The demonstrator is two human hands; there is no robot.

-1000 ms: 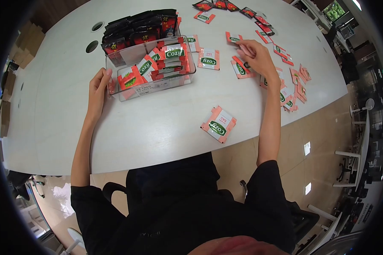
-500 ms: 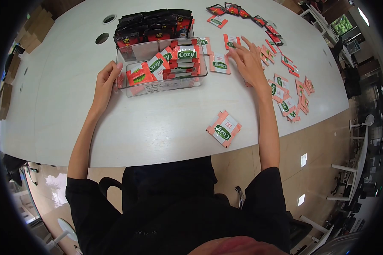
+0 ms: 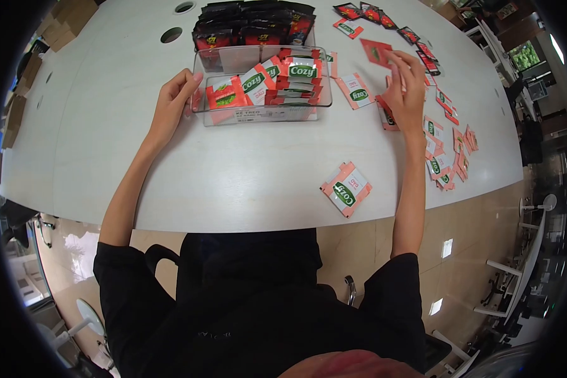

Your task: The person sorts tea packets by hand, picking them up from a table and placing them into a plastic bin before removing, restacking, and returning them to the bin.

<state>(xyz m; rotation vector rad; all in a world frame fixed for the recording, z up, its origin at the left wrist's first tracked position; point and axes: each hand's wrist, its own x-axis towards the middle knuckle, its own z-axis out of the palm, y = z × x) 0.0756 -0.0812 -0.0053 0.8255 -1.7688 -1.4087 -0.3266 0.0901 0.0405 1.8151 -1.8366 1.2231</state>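
Observation:
My left hand [image 3: 176, 101] grips the left end of a clear plastic bin [image 3: 201, 118], thumb and fingers on its wall. Inside the bin's front part are Cozy tea packets [image 3: 253, 83]; black and red coffee packets [image 3: 239, 25] stand upright in the back part. To the right of the bin my right hand [image 3: 404, 82] pinches a red packet [image 3: 376, 53] by its edge, tilted above the table. A Cozy packet [image 3: 356, 90] lies between bin and right hand, and another red one is partly hidden below that hand.
Near the table's front edge lies a small stack of Cozy packets [image 3: 346, 189]. More Cozy packets [image 3: 440, 165] are scattered at the right, and black and red packets [image 3: 387, 21] curve along the back right. Two round holes [image 3: 171, 35] are at the back left.
My right hand has picked up the red packet and tilted it. The packet beside the bin has turned slightly. The view has shifted, while my left hand stays on the bin.

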